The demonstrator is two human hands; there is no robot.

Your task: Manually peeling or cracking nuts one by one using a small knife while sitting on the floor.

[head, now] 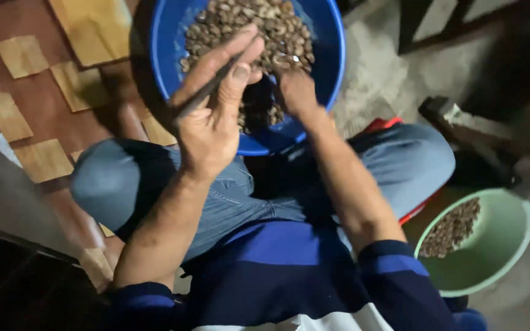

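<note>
Nuts point(277, 27) sit heaped in a blue bowl point(332, 55) resting across the person's knees, directly under both hands. Left hand point(213, 113) hovers above the bowl's near-left rim, pinching a thin dark tool point(207, 92) between thumb and fingers; the tool's tip angles toward the pile. Right hand point(295, 92) is down in the bowl, fingers curled into the nuts; can't tell if it grips any. Nuts look small, curved, mottled tan and brown, blurred, piled thickest at the bowl's far side. A darker patch shows near the right hand. Green bowl point(510, 245) on the floor to the person's right, well apart, holds a smaller batch of similar brown pieces.
</note>
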